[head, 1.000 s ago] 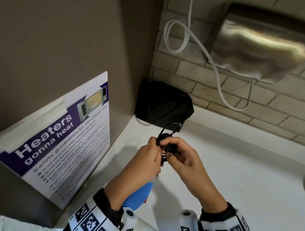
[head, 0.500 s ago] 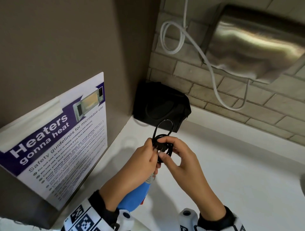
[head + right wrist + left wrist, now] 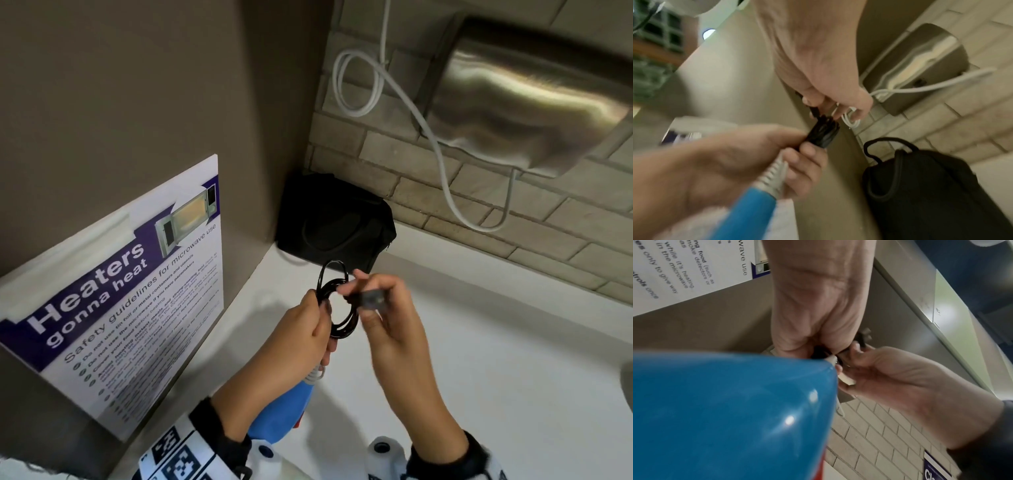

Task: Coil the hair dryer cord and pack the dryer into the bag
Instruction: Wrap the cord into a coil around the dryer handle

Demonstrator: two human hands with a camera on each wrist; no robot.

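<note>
Left hand [image 3: 305, 329] clamped on cord [image 3: 337, 308] coils, just before the bag [image 3: 335, 219]. Right hand [image 3: 387, 315] pinching the blurred plug [image 3: 371, 298]. Dryer [image 3: 277, 414] mostly hidden under the left wrist.

You are looking at a poster [image 3: 130, 284] stuck on the brown wall to your left, and it is saying "Heaters gonna heat" in big white letters on purple. Under that it is saying "Safety guidelines for microwave use". A small purple sign [image 3: 936, 470] on the brick wall is showing only "Cl", so you cannot read the rest.
</note>
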